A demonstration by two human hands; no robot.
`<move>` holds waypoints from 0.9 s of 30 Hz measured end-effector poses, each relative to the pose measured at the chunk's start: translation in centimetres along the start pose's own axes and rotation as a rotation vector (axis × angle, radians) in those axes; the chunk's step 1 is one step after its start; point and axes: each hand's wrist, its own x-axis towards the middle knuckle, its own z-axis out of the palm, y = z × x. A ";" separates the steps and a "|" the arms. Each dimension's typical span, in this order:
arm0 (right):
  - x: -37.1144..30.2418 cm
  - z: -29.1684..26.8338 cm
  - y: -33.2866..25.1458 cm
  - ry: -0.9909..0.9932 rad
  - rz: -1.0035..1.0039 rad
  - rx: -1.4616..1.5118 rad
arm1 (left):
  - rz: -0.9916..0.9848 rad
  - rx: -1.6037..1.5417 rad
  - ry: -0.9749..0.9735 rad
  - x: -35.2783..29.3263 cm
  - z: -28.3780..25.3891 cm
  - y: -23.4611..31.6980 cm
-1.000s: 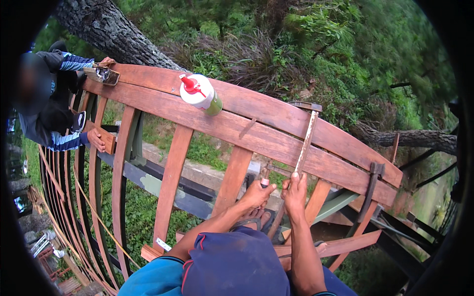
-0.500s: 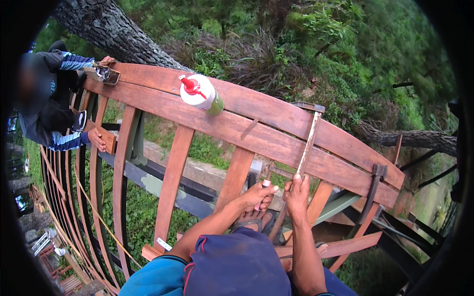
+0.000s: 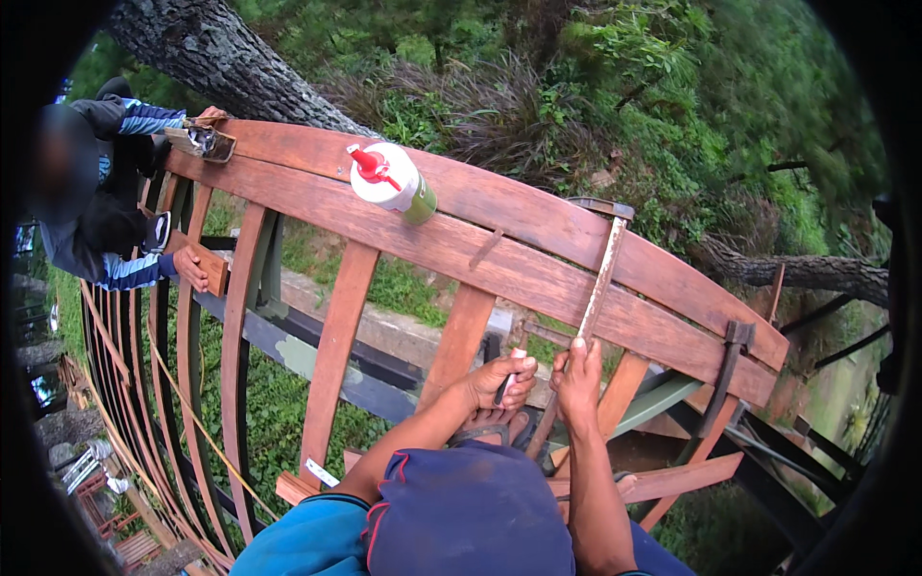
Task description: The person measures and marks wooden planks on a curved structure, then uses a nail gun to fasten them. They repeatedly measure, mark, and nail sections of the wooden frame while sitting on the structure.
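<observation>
Visibly rust-flecked, the long metal clamp (image 3: 604, 274) has left fingers (image 3: 520, 386) around its handle (image 3: 519, 353) and right fingers (image 3: 578, 369) around its bar (image 3: 594, 303).

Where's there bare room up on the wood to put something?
The upper plank looks bare between the squeeze bottle and F-clamp. It's crowded below the lower plank, where the left hand grips the clamp's handle, the right hand its bar.

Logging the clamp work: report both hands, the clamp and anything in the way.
Left hand closed on screw handle; right hand around clamp bar. Bar lies across both curved boards. Red-topped bottle stands on boards, clear of bar.
</observation>
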 end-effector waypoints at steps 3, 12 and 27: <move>0.1 0.0 0.1 -0.010 -0.016 -0.010 | 0.092 0.318 0.376 0.4 1.0 -0.5; 0.2 -0.1 0.0 -0.007 0.010 0.012 | 0.147 0.296 0.474 0.0 1.0 -0.9; 0.4 -0.1 0.1 0.004 0.017 -0.053 | 0.141 0.297 0.478 -0.4 2.1 -0.7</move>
